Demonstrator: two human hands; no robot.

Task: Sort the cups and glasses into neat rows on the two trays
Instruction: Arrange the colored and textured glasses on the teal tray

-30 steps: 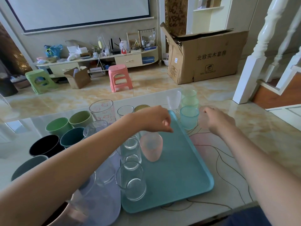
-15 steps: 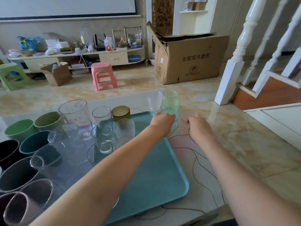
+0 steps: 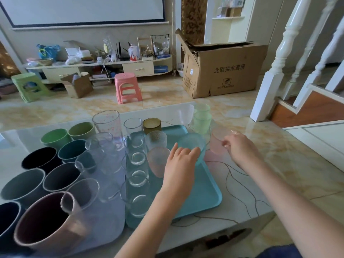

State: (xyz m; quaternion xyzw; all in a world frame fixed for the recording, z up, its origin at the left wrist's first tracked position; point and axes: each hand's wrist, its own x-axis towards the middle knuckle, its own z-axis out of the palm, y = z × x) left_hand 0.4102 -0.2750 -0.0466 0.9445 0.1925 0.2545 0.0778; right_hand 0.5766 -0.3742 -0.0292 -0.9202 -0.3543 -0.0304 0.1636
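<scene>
My left hand [image 3: 183, 157] grips the near side of a translucent blue cup [image 3: 191, 143] over the far right part of the teal tray [image 3: 204, 189]. My right hand [image 3: 240, 148] pinches the rim of a translucent pink cup [image 3: 216, 140] just right of the tray. A row of clear glasses [image 3: 135, 161] runs down the tray's left side, with a pink frosted glass [image 3: 158, 161] and a clear frosted glass [image 3: 156, 137] beside it. Two pale green cups [image 3: 202, 120] and a clear frosted cup [image 3: 185, 114] stand on the table beyond the tray.
A translucent lavender tray [image 3: 111, 226] at the left carries tall clear glasses. Several coloured mugs [image 3: 54, 138] crowd the table's left side. An amber glass [image 3: 151, 125] stands at the teal tray's far edge. The table's front edge runs close below my arms.
Both hands reached the cups at the far right and took hold. The blue cup has come toward me over the tray, and the pink cup is now in my right hand.
</scene>
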